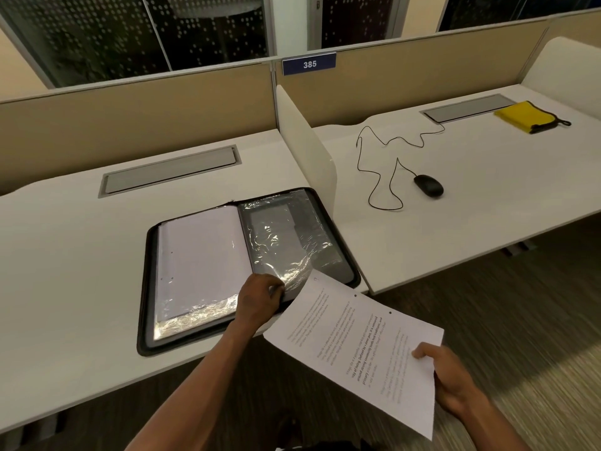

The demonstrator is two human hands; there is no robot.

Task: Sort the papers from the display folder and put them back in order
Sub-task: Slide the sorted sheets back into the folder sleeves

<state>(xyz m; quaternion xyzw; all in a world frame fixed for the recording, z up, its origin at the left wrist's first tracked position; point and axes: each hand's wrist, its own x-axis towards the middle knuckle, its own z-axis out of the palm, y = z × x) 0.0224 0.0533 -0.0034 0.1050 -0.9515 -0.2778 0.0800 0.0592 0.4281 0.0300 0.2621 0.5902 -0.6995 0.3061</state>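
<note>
While the display folder (247, 265) lies open on the table (65, 271), our left hand (260, 296) pinches the lower edge of its empty right-hand plastic sleeve (289, 245). Our right hand (450, 377) grips a printed sheet (354, 346) held off the table's front edge. More papers (201, 258) fill the folder's left side.

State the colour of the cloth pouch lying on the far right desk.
Yellow with black trim: the pouch, shown in the head view, the only one.
</note>
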